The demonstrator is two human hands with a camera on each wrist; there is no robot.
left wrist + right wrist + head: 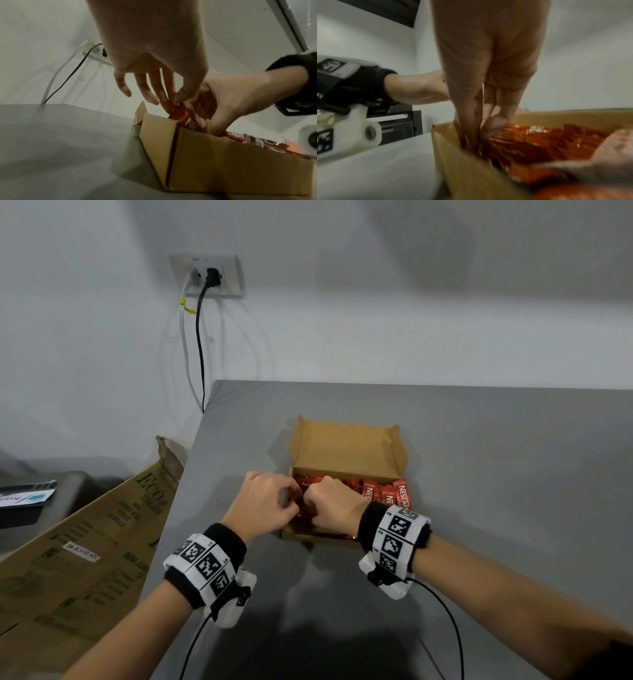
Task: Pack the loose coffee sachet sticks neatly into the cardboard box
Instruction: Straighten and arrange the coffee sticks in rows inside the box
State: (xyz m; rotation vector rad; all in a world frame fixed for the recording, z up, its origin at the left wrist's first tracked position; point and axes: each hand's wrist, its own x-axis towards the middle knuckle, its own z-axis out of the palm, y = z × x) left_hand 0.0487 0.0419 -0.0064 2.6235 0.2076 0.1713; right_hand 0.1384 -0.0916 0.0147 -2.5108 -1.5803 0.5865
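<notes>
Fingers (291,501) of both hands pinch red sachets (383,496) inside the box (346,446), mid-surface (479,440), wall socket (209,275) at 11 o'clock. Left wrist: left hand (154,75) grips 1 sachet (181,116). Right wrist: right hand (481,94) grips sachets at the box's left wall (453,155).

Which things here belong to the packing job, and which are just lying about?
Job: small brown cardboard box; red coffee sachet sticks; left hand; right hand.

Lying about: large printed brown carton; white wall socket; black cable.
</notes>
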